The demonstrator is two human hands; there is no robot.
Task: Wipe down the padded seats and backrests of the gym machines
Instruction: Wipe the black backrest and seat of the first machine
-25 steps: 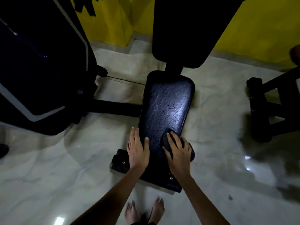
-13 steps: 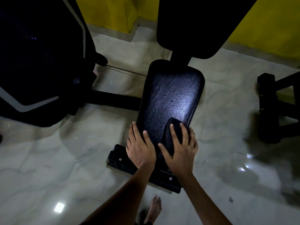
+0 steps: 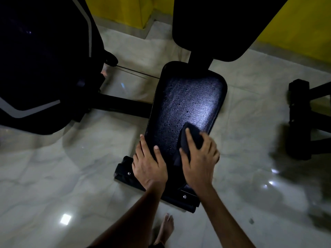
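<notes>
A black padded seat (image 3: 188, 104) lies below me, its textured surface dotted with droplets and shining near the middle. Behind it rises the black backrest (image 3: 215, 25). My right hand (image 3: 198, 158) presses a dark folded cloth (image 3: 192, 136) flat onto the near right part of the seat, fingers spread over it. My left hand (image 3: 149, 161) rests on the seat's near left edge, thumb on top and fingers along the side.
The seat's black base frame (image 3: 125, 174) sits on a glossy marble floor (image 3: 53, 176). A large black machine housing (image 3: 41, 59) stands at the left, with a cable running toward the seat. Another black frame (image 3: 302, 119) stands at the right. Yellow walls (image 3: 295, 33) lie behind. My bare foot (image 3: 165, 228) is below.
My right hand has slid the cloth farther up the seat and to the right. My left hand has stayed on the seat's near left edge. The view has shifted closer.
</notes>
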